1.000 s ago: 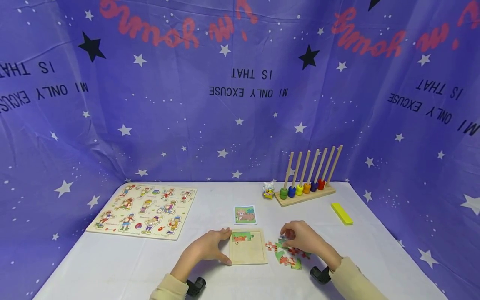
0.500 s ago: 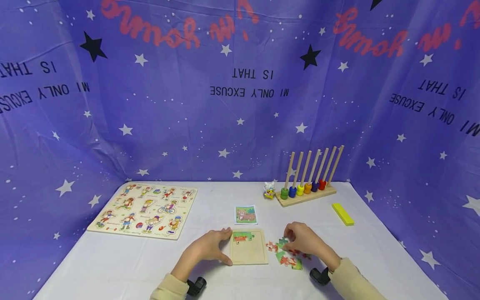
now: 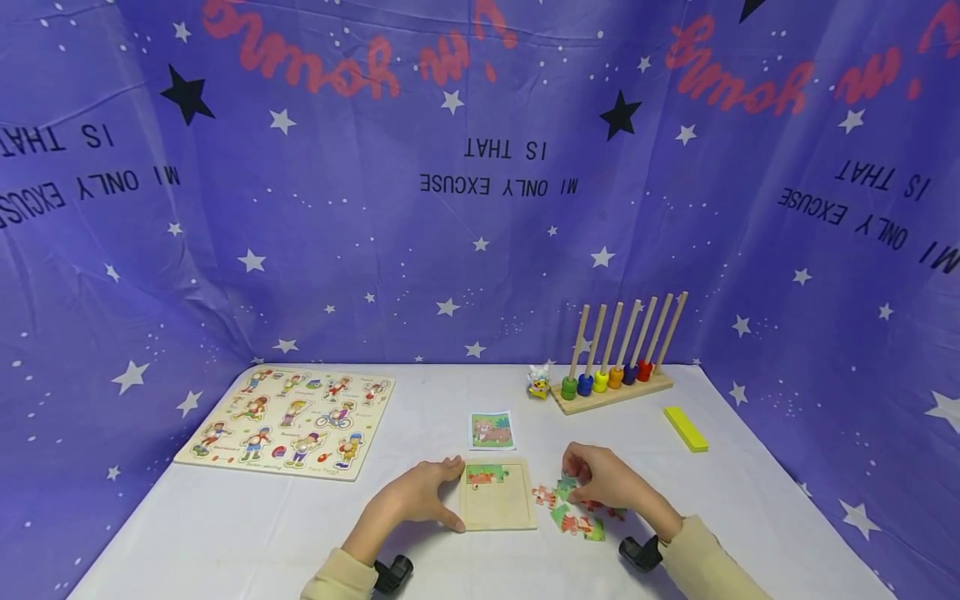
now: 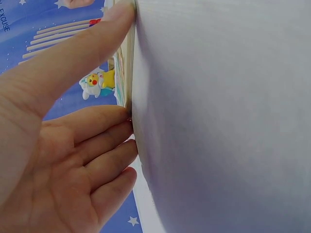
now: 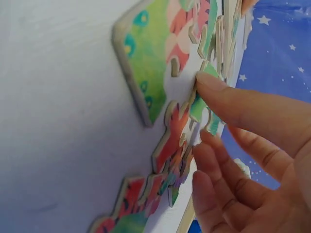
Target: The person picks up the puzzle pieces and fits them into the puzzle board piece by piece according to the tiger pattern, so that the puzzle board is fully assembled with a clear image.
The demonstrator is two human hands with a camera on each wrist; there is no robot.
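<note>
White surface point(image 3: 225, 533), part-filled tray point(image 3: 498, 508): picking out the green piece point(image 3: 566, 482) to its right seems the step.
The left hand point(image 3: 420, 492) spreads its fingers along the tray; the right hand point(image 3: 606, 477), fingers half-curled, touches the piece, grip unclear; lifting would call for a secure pinch.

Beige sleeves point(image 3: 708, 560) and black wrist cameras point(image 3: 640, 552) are worn.

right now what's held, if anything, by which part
Left hand holds the wooden tray by its left edge; right hand touches a green piece, grip unclear.
</note>
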